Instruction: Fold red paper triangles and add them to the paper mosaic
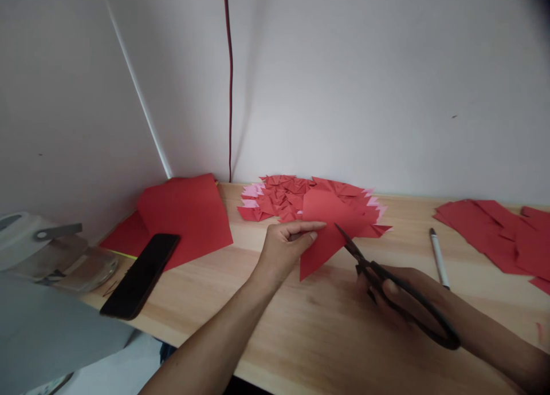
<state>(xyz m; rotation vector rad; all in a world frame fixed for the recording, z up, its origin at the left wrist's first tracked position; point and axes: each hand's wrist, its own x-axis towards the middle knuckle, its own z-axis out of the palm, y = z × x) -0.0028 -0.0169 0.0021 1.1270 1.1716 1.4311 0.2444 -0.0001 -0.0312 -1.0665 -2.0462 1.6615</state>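
Observation:
My left hand (286, 243) pinches a red paper sheet (329, 226) by its left edge and holds it a little above the wooden table (301, 326). My right hand (401, 300) grips black scissors (387, 283) by their loops. The blade tips touch the sheet's right side. Behind the sheet lies a pile of several small folded red and pink paper triangles (287, 197).
Red paper sheets (184, 214) lie at the left with a black phone (141, 275) on their corner. More red pieces (502, 229) sit at the right, and a white pen (439, 257) beside them. A grey machine (47, 252) stands far left. A white wall rises behind.

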